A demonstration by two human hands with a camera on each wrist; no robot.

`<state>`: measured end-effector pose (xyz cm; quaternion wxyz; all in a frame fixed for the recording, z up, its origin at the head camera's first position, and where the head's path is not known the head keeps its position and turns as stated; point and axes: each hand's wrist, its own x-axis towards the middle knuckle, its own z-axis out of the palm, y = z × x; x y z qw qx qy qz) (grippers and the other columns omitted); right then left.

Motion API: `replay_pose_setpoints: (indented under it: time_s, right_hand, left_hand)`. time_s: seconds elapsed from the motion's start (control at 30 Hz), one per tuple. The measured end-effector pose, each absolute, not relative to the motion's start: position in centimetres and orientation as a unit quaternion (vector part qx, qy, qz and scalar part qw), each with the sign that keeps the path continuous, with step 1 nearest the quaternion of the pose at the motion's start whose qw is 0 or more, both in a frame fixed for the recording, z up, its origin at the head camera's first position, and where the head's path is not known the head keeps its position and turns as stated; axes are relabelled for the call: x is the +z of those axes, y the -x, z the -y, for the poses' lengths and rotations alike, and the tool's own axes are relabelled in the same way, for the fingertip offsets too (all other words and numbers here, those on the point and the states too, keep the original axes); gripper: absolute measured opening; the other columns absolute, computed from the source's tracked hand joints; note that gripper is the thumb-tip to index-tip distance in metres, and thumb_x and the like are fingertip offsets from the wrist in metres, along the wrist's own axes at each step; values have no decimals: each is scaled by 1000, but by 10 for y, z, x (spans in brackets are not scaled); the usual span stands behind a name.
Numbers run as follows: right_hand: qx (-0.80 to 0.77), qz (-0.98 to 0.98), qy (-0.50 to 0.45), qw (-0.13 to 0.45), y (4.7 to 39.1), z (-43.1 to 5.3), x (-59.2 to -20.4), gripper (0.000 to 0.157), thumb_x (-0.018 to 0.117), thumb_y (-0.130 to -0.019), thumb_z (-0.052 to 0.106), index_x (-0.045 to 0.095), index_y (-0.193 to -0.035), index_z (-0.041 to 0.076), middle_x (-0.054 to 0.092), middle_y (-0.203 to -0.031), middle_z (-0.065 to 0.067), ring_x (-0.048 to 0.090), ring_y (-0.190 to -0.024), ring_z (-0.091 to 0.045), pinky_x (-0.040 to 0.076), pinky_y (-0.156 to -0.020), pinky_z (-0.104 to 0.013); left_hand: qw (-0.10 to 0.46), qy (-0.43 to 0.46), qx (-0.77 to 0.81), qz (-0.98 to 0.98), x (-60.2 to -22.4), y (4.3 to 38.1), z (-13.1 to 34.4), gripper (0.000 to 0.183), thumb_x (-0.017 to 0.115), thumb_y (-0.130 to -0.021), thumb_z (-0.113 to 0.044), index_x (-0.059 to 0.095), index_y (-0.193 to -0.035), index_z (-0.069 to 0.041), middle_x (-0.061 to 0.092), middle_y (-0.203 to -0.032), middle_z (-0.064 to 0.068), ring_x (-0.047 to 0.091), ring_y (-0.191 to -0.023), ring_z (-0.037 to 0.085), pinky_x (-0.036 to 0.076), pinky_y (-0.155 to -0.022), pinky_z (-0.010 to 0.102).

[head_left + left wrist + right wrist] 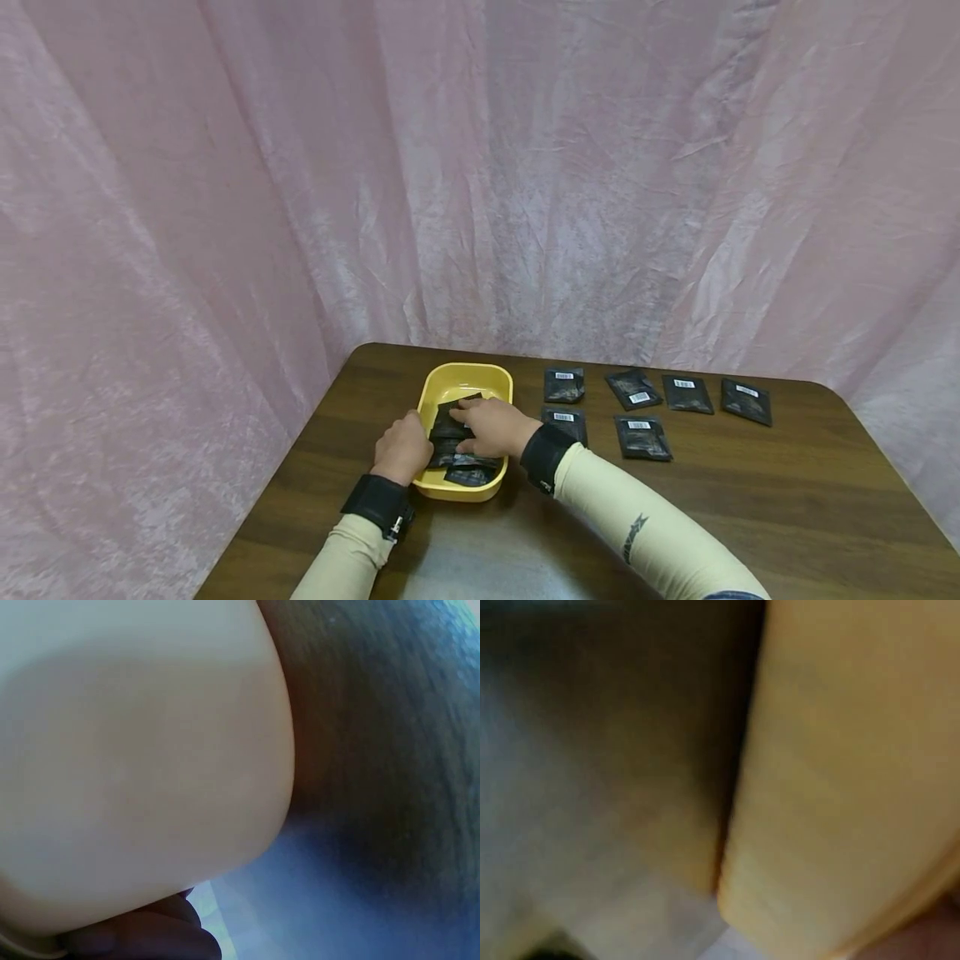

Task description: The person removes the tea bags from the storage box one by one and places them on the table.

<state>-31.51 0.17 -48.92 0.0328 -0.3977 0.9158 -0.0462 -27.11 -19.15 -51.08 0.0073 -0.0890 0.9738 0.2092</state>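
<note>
A yellow plastic tub (pixel 461 493) stands on the table with several flat black packets (pixel 469 475) lying inside. My left hand (pixel 403 448) grips the tub's left rim. In the left wrist view, the outside of the tub (pixel 150 765) fills much of the picture, and dark fingers (pixel 150 934) show at its rim. My right hand (pixel 495 427) reaches over the right rim into the tub, fingers spread and thumb apart, touching the packets. The packets hide its fingertips partly. The right wrist view is blurred and shows mainly the tub's outer wall (pixel 847 772).
On the brown wooden table (pixel 720 500), several more black packets with white barcode labels lie right of the tub, among them a front packet (pixel 643 439) and a far-right packet (pixel 746 403). A pink curtain (pixel 525 183) hangs behind the table.
</note>
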Motion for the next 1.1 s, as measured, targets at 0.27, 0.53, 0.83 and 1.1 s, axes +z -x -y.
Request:
replay_pose_setpoints:
  time_s: [0.27,0.53,0.83,1.1]
  right_hand:
    - [-29,-918,395,-8,313,0,-500,52,69,-102,44,66,-147,19,71,-144,-2,70,-130,-21,54,-111,-41]
    - [-81,-910,403,-57,313,-4,-505,37,61,-104,20,72,-139,16,80,-127,0,78,-108,-19,61,-92,-36]
    - [-119,-900,405,-107,311,-4,-509,29,64,-104,17,77,-130,17,82,-116,3,78,-104,-15,61,-92,-36]
    - [-152,-891,401,-151,307,-5,-508,22,70,-101,16,80,-121,16,83,-107,3,78,-96,-14,61,-87,-35]
  left_hand:
    - [-12,84,199,-976,-518,273,191,25,70,-92,-14,63,-111,0,74,-101,22,74,-91,41,56,-75,56]
    - [-13,76,207,-975,-513,270,191,25,70,-90,-12,63,-110,1,73,-97,22,74,-88,40,56,-73,56]
    - [-5,79,202,-976,-515,270,192,27,73,-90,-13,63,-112,1,73,-96,20,73,-85,35,56,-72,54]
    - [0,81,203,-976,-514,271,191,27,71,-92,-13,63,-113,1,71,-93,17,71,-82,32,56,-70,52]
